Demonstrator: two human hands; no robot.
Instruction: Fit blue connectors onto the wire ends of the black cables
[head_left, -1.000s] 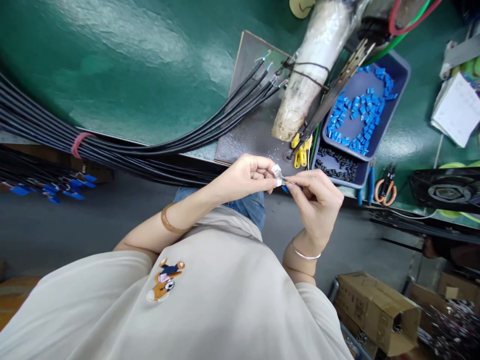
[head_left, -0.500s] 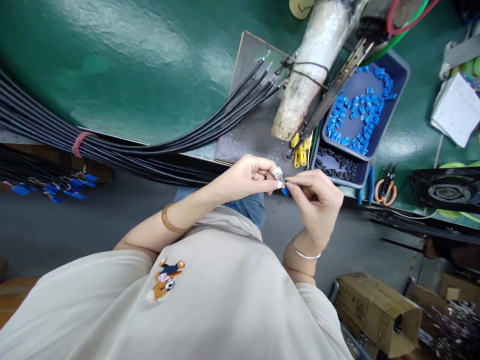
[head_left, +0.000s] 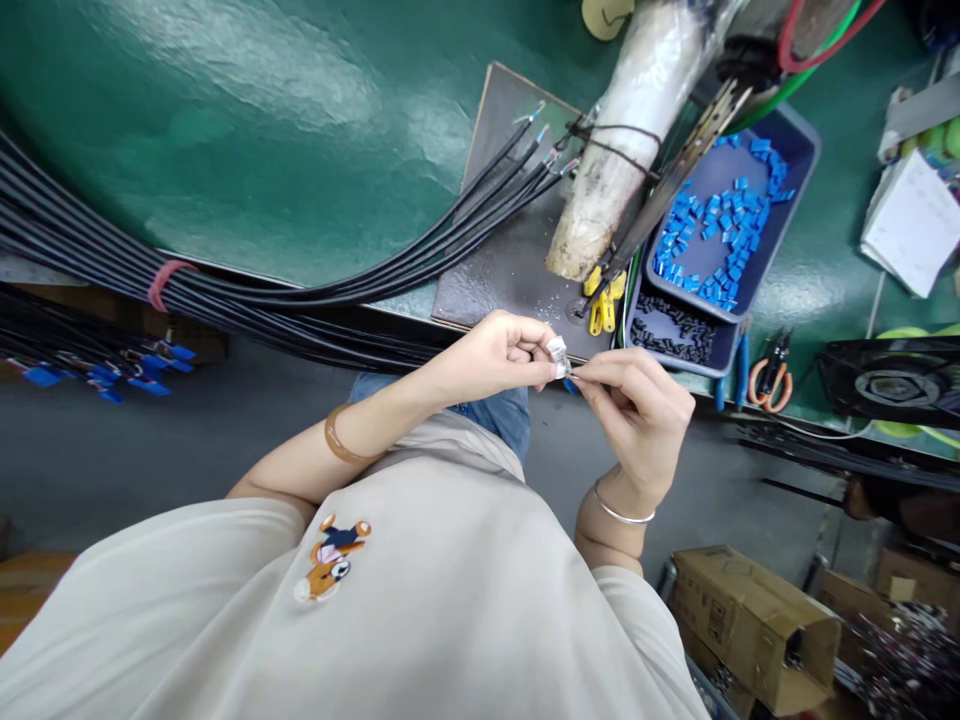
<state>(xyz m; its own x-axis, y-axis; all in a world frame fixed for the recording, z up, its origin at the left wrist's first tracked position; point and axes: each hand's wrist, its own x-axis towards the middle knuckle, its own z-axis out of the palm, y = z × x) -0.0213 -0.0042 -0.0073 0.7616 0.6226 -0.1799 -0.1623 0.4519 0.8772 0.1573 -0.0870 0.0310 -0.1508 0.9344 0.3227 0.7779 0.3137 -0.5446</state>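
Observation:
My left hand [head_left: 504, 352] pinches a small white piece [head_left: 558, 352] between thumb and fingertips, above my lap at the bench edge. My right hand [head_left: 637, 405] has thumb and forefinger pressed together at the right side of that piece; what they grip is too small to make out. A bit of blue [head_left: 570, 385] shows just below the fingertips. Behind the hands lies a dark board [head_left: 510, 270], with yellow-handled cutters [head_left: 604, 300] on it and the stripped ends of black cables [head_left: 420, 262] over it.
Stacked bins hold blue connectors [head_left: 739, 210] and small black parts [head_left: 671, 330]. Orange-handled pliers [head_left: 771, 385] lie right of them. A wrapped white cylinder [head_left: 622, 130] leans over the board. More cables with blue connectors [head_left: 150, 370] hang at left. A cardboard box [head_left: 750, 620] stands lower right.
My right hand has shifted slightly right and down, its fingertips still close to the white piece. My left hand has hardly moved.

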